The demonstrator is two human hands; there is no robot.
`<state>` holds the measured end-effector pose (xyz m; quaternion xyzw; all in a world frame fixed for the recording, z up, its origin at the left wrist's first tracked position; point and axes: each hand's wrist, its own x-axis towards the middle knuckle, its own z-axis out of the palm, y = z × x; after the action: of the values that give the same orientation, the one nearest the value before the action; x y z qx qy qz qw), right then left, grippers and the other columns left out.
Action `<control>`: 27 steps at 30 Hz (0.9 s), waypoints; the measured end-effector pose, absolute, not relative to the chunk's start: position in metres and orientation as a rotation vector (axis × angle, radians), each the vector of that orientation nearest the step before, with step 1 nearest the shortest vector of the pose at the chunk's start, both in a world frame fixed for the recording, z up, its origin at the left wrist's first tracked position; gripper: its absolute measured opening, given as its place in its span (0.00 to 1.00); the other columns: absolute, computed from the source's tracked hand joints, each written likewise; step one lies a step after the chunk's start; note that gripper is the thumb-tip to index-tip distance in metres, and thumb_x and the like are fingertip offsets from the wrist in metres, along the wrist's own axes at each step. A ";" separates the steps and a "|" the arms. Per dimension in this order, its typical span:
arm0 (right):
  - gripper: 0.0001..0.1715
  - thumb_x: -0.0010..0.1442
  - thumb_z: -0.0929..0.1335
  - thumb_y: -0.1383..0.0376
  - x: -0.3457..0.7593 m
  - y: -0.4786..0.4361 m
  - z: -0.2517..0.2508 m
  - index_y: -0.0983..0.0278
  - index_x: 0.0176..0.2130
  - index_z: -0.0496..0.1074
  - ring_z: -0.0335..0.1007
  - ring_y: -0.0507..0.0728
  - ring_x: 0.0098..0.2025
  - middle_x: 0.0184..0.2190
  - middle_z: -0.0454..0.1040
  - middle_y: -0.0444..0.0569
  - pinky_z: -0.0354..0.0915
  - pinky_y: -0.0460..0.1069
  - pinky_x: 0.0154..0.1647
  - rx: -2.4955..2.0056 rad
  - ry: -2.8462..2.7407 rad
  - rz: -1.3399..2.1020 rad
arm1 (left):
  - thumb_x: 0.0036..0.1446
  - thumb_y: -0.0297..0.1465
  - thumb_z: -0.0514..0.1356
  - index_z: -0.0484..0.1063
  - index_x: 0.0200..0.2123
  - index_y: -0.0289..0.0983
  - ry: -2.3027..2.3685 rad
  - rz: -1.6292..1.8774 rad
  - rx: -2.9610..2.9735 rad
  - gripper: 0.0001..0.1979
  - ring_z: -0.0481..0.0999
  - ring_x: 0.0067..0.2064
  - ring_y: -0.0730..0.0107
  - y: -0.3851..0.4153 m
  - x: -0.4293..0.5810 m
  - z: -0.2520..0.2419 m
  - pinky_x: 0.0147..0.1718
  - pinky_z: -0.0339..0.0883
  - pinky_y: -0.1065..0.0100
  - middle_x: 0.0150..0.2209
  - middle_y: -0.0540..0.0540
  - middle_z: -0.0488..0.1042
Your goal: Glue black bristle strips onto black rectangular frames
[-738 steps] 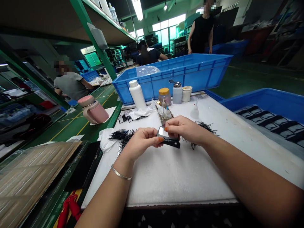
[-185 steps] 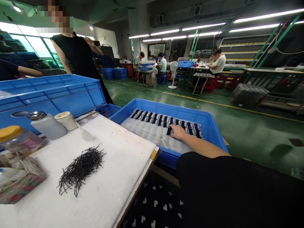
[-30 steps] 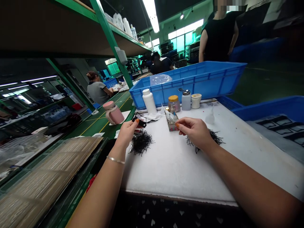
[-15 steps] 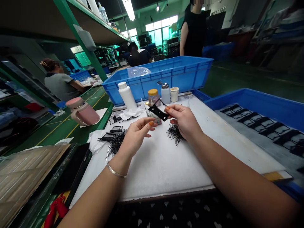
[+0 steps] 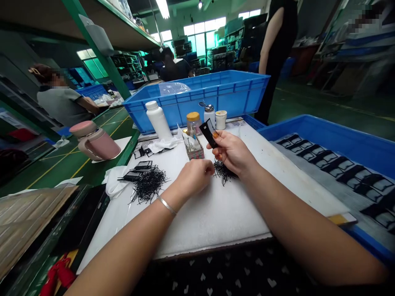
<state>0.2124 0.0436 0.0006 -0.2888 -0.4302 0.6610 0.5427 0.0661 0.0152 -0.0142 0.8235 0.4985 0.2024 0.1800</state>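
My right hand [image 5: 232, 151] holds a small flat black part [image 5: 208, 132] upright between thumb and fingers, above a white foam mat [image 5: 216, 213]. My left hand [image 5: 194, 177] reaches across with fingers curled down at a small pile of thin black pins [image 5: 224, 172] lying just under my right hand; whether it grips a pin is hidden. A second, larger pile of black pins [image 5: 148, 187] lies to the left, with two flat black parts [image 5: 137, 170] beside it.
Behind the mat stand a white bottle [image 5: 157, 119], a yellow-lidded jar [image 5: 193, 122], a dispenser bottle [image 5: 209, 114], a small tub [image 5: 221, 119] and a little box [image 5: 194, 149]. Blue crates sit at the back [image 5: 197, 100] and right [image 5: 339, 139]. A pink mug [image 5: 94, 142] stands left. Other people work beyond.
My right hand has tilted the black part more upright and drawn it closer. My left hand has moved right and down onto the pin pile below it.
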 end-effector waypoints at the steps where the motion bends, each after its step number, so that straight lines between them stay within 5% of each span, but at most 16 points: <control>1: 0.06 0.61 0.66 0.67 0.213 0.043 0.001 0.66 0.40 0.65 0.58 0.42 0.16 0.25 0.71 0.44 0.52 0.37 0.15 -0.636 -1.002 1.668 | 0.54 0.24 0.57 0.74 0.31 0.39 1.383 0.673 2.203 0.06 0.72 0.31 0.67 0.015 0.061 -0.009 0.31 0.65 0.66 0.30 0.48 0.75; 6: 0.08 0.60 0.64 0.71 0.210 0.037 0.000 0.66 0.42 0.67 0.48 0.41 0.15 0.22 0.67 0.41 0.48 0.36 0.15 -0.483 -1.034 2.015 | 0.54 0.34 0.64 0.70 0.48 0.39 1.045 1.158 1.496 0.17 0.73 0.37 0.70 0.006 0.042 0.018 0.30 0.69 0.73 0.38 0.47 0.72; 15: 0.13 0.65 0.63 0.64 0.205 0.033 -0.005 0.62 0.50 0.66 0.45 0.41 0.15 0.22 0.65 0.40 0.47 0.37 0.17 -0.403 -1.262 2.030 | 0.50 0.33 0.69 0.70 0.47 0.38 0.814 1.241 1.091 0.21 0.74 0.32 0.77 -0.001 0.056 0.000 0.33 0.69 0.75 0.34 0.50 0.73; 18: 0.18 0.65 0.64 0.61 0.206 0.034 -0.005 0.61 0.54 0.64 0.48 0.42 0.16 0.23 0.66 0.40 0.48 0.38 0.17 -0.432 -1.366 2.011 | 0.48 0.33 0.71 0.72 0.39 0.35 0.759 1.265 1.046 0.16 0.73 0.28 0.79 0.003 0.056 -0.008 0.32 0.70 0.76 0.31 0.51 0.73; 22: 0.21 0.61 0.66 0.57 0.218 0.037 0.004 0.62 0.52 0.67 0.64 0.47 0.22 0.31 0.73 0.46 0.55 0.42 0.20 -0.756 -1.670 1.644 | 0.46 0.36 0.72 0.72 0.32 0.33 0.738 1.317 0.988 0.16 0.76 0.33 0.74 0.009 0.045 -0.014 0.35 0.73 0.74 0.33 0.48 0.75; 27: 0.05 0.52 0.71 0.64 0.237 0.038 0.011 0.65 0.29 0.76 0.66 0.50 0.29 0.28 0.74 0.45 0.58 0.44 0.28 -1.235 -2.149 0.826 | 0.47 0.38 0.71 0.70 0.36 0.35 0.908 1.346 0.979 0.18 0.78 0.32 0.72 0.010 0.023 -0.005 0.27 0.72 0.77 0.34 0.46 0.77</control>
<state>0.2366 0.0380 0.0110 -0.4564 -0.7939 0.3053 0.2613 0.0229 0.0098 -0.0052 0.4193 0.3891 0.5766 0.5834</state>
